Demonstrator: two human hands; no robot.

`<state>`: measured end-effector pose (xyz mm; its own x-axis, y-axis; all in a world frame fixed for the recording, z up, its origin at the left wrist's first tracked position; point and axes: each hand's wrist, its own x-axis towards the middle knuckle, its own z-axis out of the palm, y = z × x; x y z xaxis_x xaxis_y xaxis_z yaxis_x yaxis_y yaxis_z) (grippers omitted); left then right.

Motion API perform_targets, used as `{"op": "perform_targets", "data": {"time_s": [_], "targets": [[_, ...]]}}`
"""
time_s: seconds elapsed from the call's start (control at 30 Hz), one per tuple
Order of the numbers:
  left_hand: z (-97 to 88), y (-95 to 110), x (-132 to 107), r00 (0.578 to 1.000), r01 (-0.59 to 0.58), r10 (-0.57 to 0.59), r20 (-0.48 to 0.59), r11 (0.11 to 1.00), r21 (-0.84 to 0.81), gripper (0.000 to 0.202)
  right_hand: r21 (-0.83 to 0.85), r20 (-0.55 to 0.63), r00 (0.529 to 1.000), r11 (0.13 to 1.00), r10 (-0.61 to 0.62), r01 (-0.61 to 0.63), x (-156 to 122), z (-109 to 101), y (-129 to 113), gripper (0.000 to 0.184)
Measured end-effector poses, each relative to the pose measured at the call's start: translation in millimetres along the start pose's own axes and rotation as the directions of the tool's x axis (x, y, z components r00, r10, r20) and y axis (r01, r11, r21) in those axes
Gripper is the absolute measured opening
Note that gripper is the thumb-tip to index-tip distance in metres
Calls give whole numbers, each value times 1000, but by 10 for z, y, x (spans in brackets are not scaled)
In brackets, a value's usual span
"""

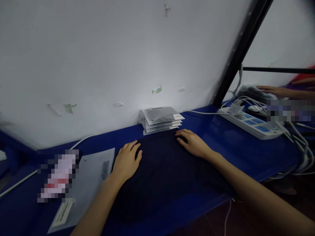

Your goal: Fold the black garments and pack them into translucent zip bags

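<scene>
A dark piece of fabric (157, 170) lies spread flat on the blue table in front of me; it is too dark to tell what kind of cloth item it is. My left hand (128, 159) rests open on its left edge, fingers apart. At the far right corner of the fabric is my right hand (190, 141), open with its fingers stretched out and slightly bent. Just left of my left hand, a frosted plastic bag (91, 173) with a white label lies flat, partly behind my forearm. Behind the fabric sits a stack of similar frosted bags (161, 118) against the wall.
A pixelated pinkish object (60, 173) overlaps the left bag. To the right, a white power strip (251, 123) stands amid tangled cables (295, 141). Beyond the black metal post (242, 42), another person's hand (273, 90) touches a plastic-wrapped dark item. A white cable runs along the wall.
</scene>
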<state>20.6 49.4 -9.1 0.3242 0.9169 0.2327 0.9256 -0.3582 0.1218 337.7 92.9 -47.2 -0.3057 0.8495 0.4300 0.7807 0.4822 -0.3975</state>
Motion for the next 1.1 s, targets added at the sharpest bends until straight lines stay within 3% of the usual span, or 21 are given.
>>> {"op": "perform_targets", "data": {"time_s": [0.77,1.1], "targets": [[-28,13,-17,1000,11,-11,26,1000,-22,41,11,13,999,999,53,-53,-20,13,-5,26],[-23,-22,-44,997,-9,13,75,998,-60,46,-68,30,998,996,53,-51,-34,-2,-7,28]]}}
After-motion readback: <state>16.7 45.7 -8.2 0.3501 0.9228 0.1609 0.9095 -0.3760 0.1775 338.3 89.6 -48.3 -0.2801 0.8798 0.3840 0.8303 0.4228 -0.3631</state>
